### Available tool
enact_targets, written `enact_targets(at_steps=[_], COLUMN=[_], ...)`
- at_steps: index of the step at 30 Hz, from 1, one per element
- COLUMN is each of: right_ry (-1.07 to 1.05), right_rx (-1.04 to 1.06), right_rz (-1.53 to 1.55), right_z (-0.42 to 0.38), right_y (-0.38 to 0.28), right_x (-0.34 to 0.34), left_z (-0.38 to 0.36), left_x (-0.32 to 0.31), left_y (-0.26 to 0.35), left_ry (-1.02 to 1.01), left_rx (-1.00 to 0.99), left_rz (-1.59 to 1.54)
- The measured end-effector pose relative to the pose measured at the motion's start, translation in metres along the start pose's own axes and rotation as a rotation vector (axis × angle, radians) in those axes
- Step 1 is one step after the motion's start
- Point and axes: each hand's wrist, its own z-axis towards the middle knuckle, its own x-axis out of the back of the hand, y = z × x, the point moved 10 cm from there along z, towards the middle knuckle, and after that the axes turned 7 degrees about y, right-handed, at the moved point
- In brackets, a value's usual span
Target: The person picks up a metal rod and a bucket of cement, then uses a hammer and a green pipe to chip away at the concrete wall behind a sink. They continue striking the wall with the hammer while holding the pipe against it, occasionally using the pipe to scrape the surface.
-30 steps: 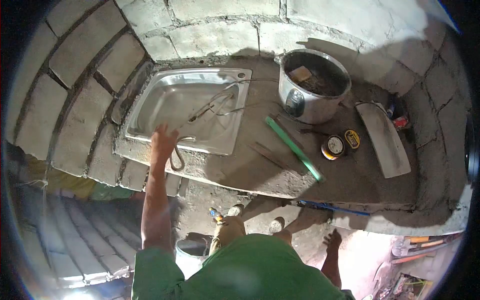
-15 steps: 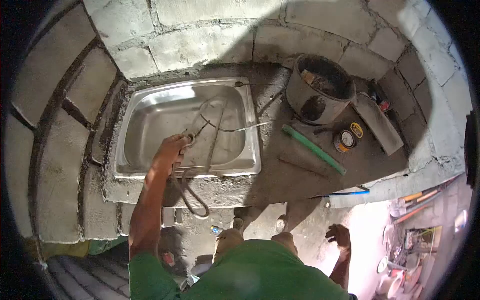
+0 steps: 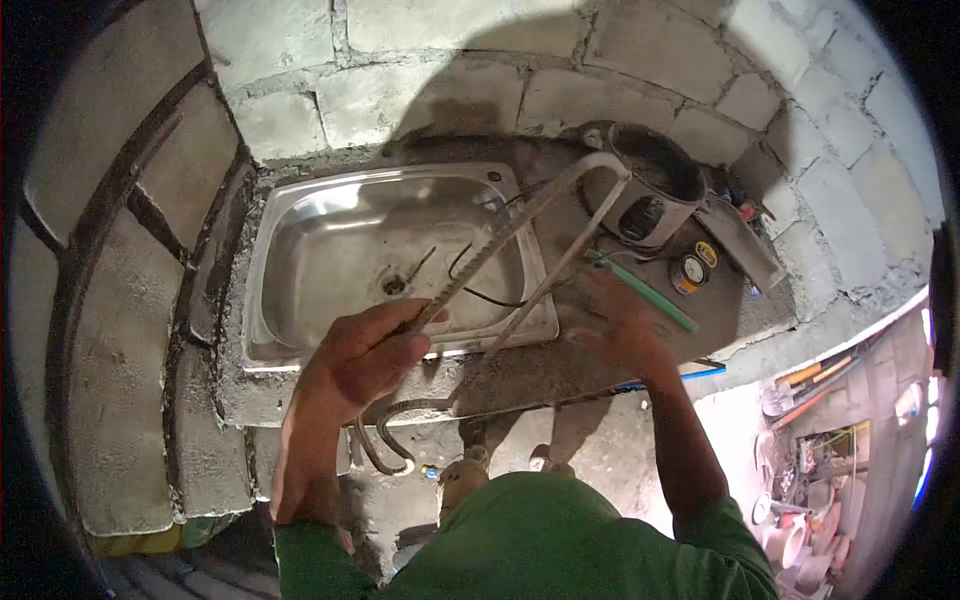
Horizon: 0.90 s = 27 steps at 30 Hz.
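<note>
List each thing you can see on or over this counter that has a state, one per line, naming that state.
Bent tube, raised, gripped
Left hand, closed around it
Right hand, blurred, grip unclear
Sink, no standing water visible
Pot, upright, open at the top
Tin, upright
Green bar, lying flat

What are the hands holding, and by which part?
The left hand holds a bent tube along one straight side, below its top bend; the right hand is too blurred to tell.
</note>
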Motion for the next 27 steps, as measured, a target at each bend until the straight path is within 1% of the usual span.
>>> enact_targets(at_steps=[2, 3, 4, 5, 6, 7, 8, 9, 10, 11, 12, 13, 14, 15, 16, 17, 18, 19, 21, 22, 23, 24, 25, 26, 27], right_ry=[-0.124, -0.123, -0.170, -0.215, -0.215, -0.218, -0.215, -0.203, -0.296, -0.393, -0.198, -0.002, 0.180, 0.359, 0.617, 0.548, 0.659, 0.770, 0.990, 0.978, 0.915, 0.857, 0.809, 0.738, 0.629], right_rx=[0.085, 0.092, 0.028, -0.035, -0.028, 0.052, 0.112, 0.077, 0.135, 0.194, 0.138, 0.095, 0.154, 0.215, 0.099, -0.198, -0.286, -0.375, -0.325, -0.394, -0.497, -0.591, -0.663, -0.631, -0.388], right_rz=[-0.164, -0.171, -0.216, -0.260, -0.261, -0.268, -0.286, -0.309, -0.377, -0.440, -0.404, -0.364, -0.518, -0.666, -0.544, -0.570, -0.621, -0.673, -0.624, -0.532, -0.369, -0.184, -0.016, -0.027, -0.425], right_z=[0.009, 0.013, 0.014, 0.016, 0.022, 0.026, 0.026, 0.032, 0.039, 0.045, 0.064, 0.079, 0.089, 0.098, 0.107, 0.110, 0.101, 0.086, 0.045, 0.029, 0.015, 0.003, -0.003, -0.002, 0.014], right_y=[0.008, 0.009, 0.016, 0.023, 0.022, 0.017, 0.018, 0.023, 0.020, 0.021, 0.027, 0.037, 0.024, 0.011, 0.053, 0.092, 0.128, 0.167, 0.248, 0.289, 0.332, 0.373, 0.410, 0.430, 0.389], right_x=[-0.049, -0.061, -0.076, -0.087, -0.090, -0.091, -0.085, -0.072, -0.073, -0.073, -0.048, -0.020, 0.027, 0.074, 0.115, 0.154, 0.186, 0.213, 0.240, 0.245, 0.237, 0.224, 0.210, 0.200, 0.204], left_z=[-0.012, -0.021, -0.031, -0.038, -0.053, -0.070, -0.080, -0.093, -0.104, -0.116, -0.117, -0.120, -0.122, -0.118, -0.115, -0.113, -0.106, -0.101, -0.086, -0.080, -0.065, -0.045, -0.033, -0.023, -0.012], left_x=[0.009, 0.020, 0.035, 0.040, 0.061, 0.078, 0.085, 0.103, 0.109, 0.120, 0.117, 0.114, 0.111, 0.104, 0.098, 0.090, 0.077, 0.068, 0.036, 0.035, 0.004, -0.012, -0.038, -0.065, -0.092], left_y=[0.000, 0.000, -0.003, -0.004, -0.010, -0.016, -0.008, -0.032, -0.038, -0.048, -0.040, -0.033, -0.028, -0.024, -0.020, -0.015, -0.010, -0.008, 0.004, -0.004, 0.011, -0.015, 0.005, 0.025, 0.037], left_ry=[0.022, 0.100, 0.180, 0.040, 0.200, 0.346, 0.247, 0.328, 0.315, 0.380, 0.328, 0.355, 0.389, 0.377, 0.352, 0.328, 0.281, 0.270, 0.170, 0.294, 0.256, 0.263, 0.172, 0.086, 0.061], left_rx=[-0.042, -0.087, -0.129, -0.243, -0.259, -0.270, -0.502, -0.395, -0.454, -0.455, -0.522, -0.527, -0.531, -0.532, -0.527, -0.523, -0.486, -0.517, -0.517, -0.563, -0.472, -0.100, -0.135, -0.181, -0.165], left_rz=[-0.007, -0.126, -0.245, -0.559, -0.430, -0.297, -0.323, -0.472, -0.614, -0.600, -0.613, -0.578, -0.538, -0.534, -0.521, -0.505, -0.537, -0.520, -0.422, -0.284, -0.493, -0.575, -0.435, -0.298, -0.211])
